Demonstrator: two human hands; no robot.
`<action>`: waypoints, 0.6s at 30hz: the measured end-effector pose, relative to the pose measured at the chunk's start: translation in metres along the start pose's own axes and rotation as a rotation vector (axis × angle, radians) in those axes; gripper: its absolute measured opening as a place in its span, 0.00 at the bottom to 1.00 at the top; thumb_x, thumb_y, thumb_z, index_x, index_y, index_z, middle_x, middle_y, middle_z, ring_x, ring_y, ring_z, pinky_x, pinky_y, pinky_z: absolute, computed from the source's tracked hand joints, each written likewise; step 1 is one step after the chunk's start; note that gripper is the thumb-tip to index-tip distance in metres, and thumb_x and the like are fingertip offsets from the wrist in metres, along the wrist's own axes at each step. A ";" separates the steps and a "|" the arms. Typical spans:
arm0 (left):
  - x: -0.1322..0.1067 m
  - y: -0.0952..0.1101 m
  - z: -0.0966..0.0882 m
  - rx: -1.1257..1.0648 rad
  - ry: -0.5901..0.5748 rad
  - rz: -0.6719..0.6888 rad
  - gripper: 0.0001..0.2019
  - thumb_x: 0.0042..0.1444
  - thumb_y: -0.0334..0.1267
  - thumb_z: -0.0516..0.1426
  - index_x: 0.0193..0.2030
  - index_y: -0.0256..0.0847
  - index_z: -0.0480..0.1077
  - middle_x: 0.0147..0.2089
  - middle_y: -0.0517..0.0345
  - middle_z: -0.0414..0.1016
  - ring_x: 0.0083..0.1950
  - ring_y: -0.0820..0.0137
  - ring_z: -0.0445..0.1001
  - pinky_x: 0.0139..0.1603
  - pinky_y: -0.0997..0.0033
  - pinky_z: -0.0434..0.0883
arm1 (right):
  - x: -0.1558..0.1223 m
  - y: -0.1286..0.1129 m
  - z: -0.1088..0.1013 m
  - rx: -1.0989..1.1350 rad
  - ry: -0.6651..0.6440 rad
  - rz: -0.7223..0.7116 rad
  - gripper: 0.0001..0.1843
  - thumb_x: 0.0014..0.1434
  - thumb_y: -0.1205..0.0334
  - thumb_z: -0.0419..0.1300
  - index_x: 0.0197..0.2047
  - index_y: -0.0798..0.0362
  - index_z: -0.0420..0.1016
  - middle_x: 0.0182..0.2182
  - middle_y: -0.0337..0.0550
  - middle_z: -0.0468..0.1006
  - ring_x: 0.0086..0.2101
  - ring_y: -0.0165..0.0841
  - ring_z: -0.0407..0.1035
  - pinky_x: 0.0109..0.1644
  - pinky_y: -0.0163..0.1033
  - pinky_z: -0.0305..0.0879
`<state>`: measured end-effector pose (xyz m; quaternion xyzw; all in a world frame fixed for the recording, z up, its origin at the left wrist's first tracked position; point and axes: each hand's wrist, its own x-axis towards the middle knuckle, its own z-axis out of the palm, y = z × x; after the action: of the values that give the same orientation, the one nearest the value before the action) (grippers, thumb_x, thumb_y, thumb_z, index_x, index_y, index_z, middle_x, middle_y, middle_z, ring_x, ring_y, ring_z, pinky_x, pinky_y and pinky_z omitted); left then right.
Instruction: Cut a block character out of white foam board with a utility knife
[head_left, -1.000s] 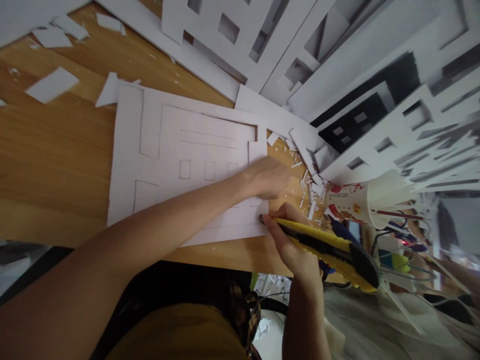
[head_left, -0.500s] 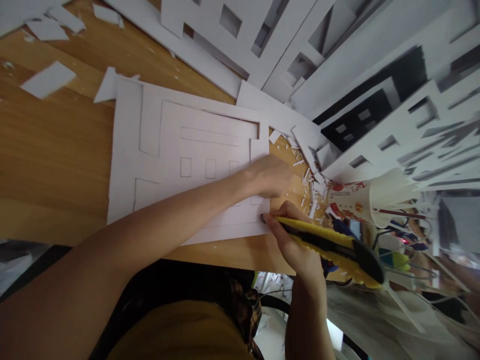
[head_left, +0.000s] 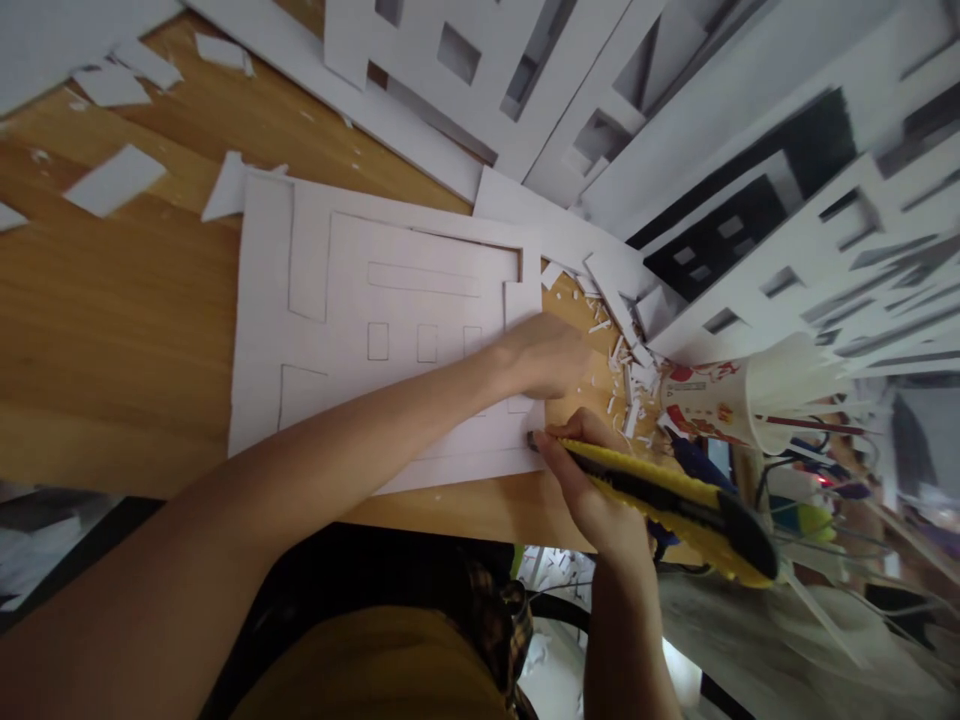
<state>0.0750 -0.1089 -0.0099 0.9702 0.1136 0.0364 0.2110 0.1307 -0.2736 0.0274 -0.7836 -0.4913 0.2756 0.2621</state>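
A white foam board (head_left: 345,390) with pencilled rectangles lies flat on the wooden table. Along its upper right, part of a drawn line has been cut through, leaving a narrow gap. My left arm reaches across the board. My left hand (head_left: 549,355) rests at the board's right edge with its fingers curled under; what they grip, if anything, is hidden. Just below it, my right hand (head_left: 592,495) is closed round a yellow and black utility knife (head_left: 675,505). The knife's front end is at the board's lower right edge, and its blade tip is too small to make out.
White cut-out panels (head_left: 420,60) with window openings are stacked behind the board. Scraps (head_left: 634,380) litter the table at the right, beside a printed paper cup (head_left: 709,400) holding thin sticks. Loose offcuts (head_left: 116,180) lie at the upper left. The table's front edge (head_left: 450,515) runs near my body.
The whole view has shifted slightly, so the board and the offcuts appear a little further right and lower. Both hands keep nearly the same places at the board's right edge.
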 end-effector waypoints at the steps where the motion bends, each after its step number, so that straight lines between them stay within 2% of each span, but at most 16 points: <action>1: 0.000 0.000 0.000 0.001 -0.002 0.006 0.15 0.61 0.28 0.53 0.41 0.37 0.83 0.38 0.45 0.83 0.36 0.62 0.77 0.30 0.64 0.60 | -0.002 0.001 0.001 -0.012 0.021 -0.010 0.17 0.62 0.51 0.63 0.25 0.48 0.67 0.21 0.32 0.66 0.25 0.30 0.60 0.29 0.38 0.54; 5: 0.000 0.001 0.000 -0.023 0.008 -0.001 0.14 0.61 0.28 0.53 0.39 0.37 0.82 0.37 0.46 0.83 0.36 0.63 0.77 0.30 0.65 0.60 | -0.009 0.005 0.004 -0.038 0.055 -0.050 0.16 0.62 0.50 0.63 0.27 0.49 0.69 0.21 0.33 0.67 0.24 0.30 0.60 0.28 0.38 0.54; 10: -0.001 0.001 0.000 -0.022 0.006 -0.006 0.14 0.61 0.29 0.54 0.39 0.36 0.83 0.38 0.44 0.84 0.36 0.63 0.77 0.30 0.64 0.60 | -0.009 0.008 0.005 -0.011 0.092 -0.052 0.18 0.62 0.50 0.64 0.25 0.49 0.68 0.20 0.32 0.66 0.23 0.29 0.59 0.27 0.37 0.53; 18: 0.001 0.003 0.001 -0.005 -0.003 -0.022 0.14 0.61 0.29 0.54 0.39 0.38 0.83 0.39 0.47 0.84 0.36 0.65 0.76 0.30 0.67 0.58 | -0.005 0.006 0.000 -0.020 0.024 0.005 0.17 0.63 0.48 0.63 0.28 0.50 0.71 0.22 0.33 0.69 0.24 0.29 0.63 0.27 0.36 0.57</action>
<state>0.0766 -0.1113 -0.0097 0.9684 0.1238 0.0328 0.2142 0.1323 -0.2806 0.0245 -0.7907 -0.4889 0.2619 0.2592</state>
